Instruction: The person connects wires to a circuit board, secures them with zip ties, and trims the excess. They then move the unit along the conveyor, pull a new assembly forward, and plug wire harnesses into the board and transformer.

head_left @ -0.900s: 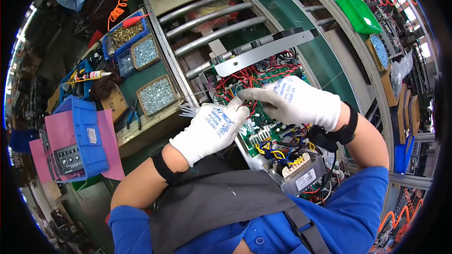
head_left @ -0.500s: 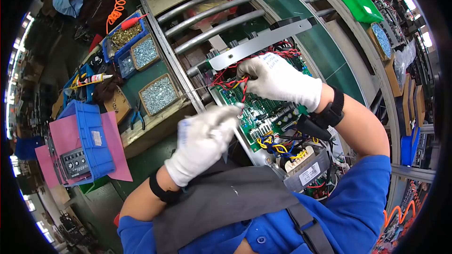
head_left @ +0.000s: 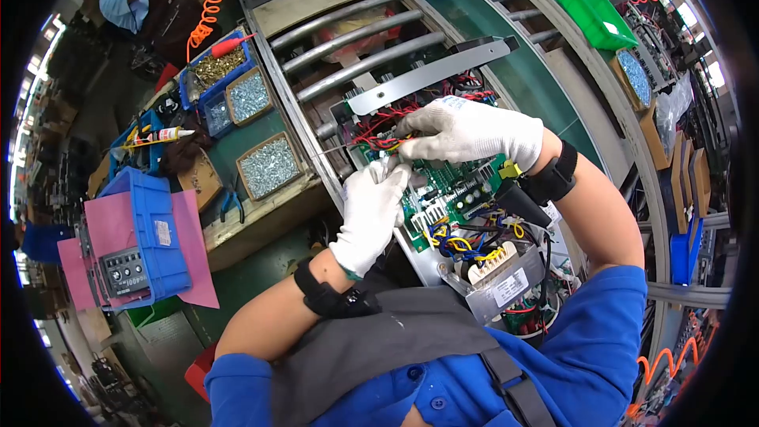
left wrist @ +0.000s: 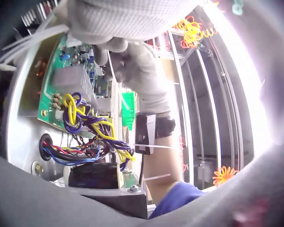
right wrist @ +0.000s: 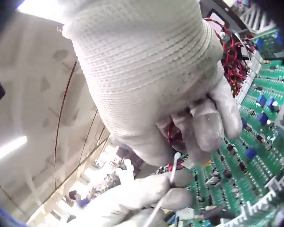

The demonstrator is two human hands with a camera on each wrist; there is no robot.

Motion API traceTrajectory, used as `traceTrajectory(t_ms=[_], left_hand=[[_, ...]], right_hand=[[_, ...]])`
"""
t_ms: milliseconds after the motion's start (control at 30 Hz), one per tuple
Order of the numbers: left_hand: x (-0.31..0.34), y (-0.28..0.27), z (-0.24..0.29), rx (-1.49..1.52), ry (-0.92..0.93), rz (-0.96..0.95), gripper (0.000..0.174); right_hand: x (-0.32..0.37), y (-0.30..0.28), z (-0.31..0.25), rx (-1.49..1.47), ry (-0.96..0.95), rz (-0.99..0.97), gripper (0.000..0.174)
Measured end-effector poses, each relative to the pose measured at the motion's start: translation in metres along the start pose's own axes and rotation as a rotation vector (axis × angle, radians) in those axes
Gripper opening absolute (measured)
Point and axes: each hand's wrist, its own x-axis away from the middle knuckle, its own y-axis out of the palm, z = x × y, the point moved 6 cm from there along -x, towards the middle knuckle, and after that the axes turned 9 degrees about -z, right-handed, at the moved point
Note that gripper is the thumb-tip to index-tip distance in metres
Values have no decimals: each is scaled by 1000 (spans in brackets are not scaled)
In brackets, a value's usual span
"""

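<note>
My gloved left hand (head_left: 371,204) pinches a thin white cable tie (right wrist: 157,208), whose small head stands up between the two hands in the right wrist view. More white strips (left wrist: 33,40) stick out beside the left hand in its own wrist view. Across from it, my gloved right hand (head_left: 466,130) curls its fingers round a bundle of red wires (right wrist: 173,132), partly hidden by the glove. Both hands meet over a green circuit board (head_left: 455,190) in an open metal chassis, with the fingertips close together. More red wires (head_left: 383,115) run along the board's far side.
A silver panel (head_left: 431,79) stands along the chassis's far side. Nearer me are yellow and blue wires (left wrist: 75,113) and a labelled metal block (head_left: 506,289). Rollers (head_left: 360,43) lie beyond. Screw boxes (head_left: 269,166), pliers (head_left: 232,202) and a blue bin (head_left: 162,229) are at left.
The left hand drew back from the wires toward me, then came in again beside the right hand. The right hand lifted the wire bundle and now holds it lower over the board.
</note>
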Motion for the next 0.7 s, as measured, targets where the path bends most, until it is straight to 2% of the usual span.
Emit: traceTrajectory(t_ms=[33,67,133,200,267,300,333,433,467,533,600,667,700], left_hand=[[-3,0,-1,13,-21,6,19],[-4,1,0,11,-13,9,19],[-3,2,-3,96,-64,42,16],[-4,4,-5,98,-74,64,12],[-4,4,-7,163,-35,73,10],[-5,5,-4,121,-37,85,9],[-6,1,-5,125,-30,89,9],[-2,-5,-3,-56,-72,-59,12],[-1,-9,-9,-55,-74,-57,12],[-2,-15,-7,-248,78,-35,15],[-3,-17,-12,-188,33,-58,17],[-2,-16,1,-48,258,76,17],[-1,-17,11,-32,215,87,16]], right_hand=[[2,-3,-7,-11,62,-8,48],[2,-6,-13,40,22,36,45],[0,-5,-18,23,135,40,45],[-2,-4,-22,8,133,39,41],[-3,1,-16,-289,220,-12,36],[-4,3,-12,-396,189,-16,28],[-5,5,-9,-388,186,-18,28],[-2,5,-5,-399,153,178,20],[-1,7,-6,-400,152,174,20],[5,1,-20,-247,61,269,22],[11,3,-24,-190,75,262,21],[20,0,-25,-60,-121,431,22],[22,2,-21,-86,-150,407,21]])
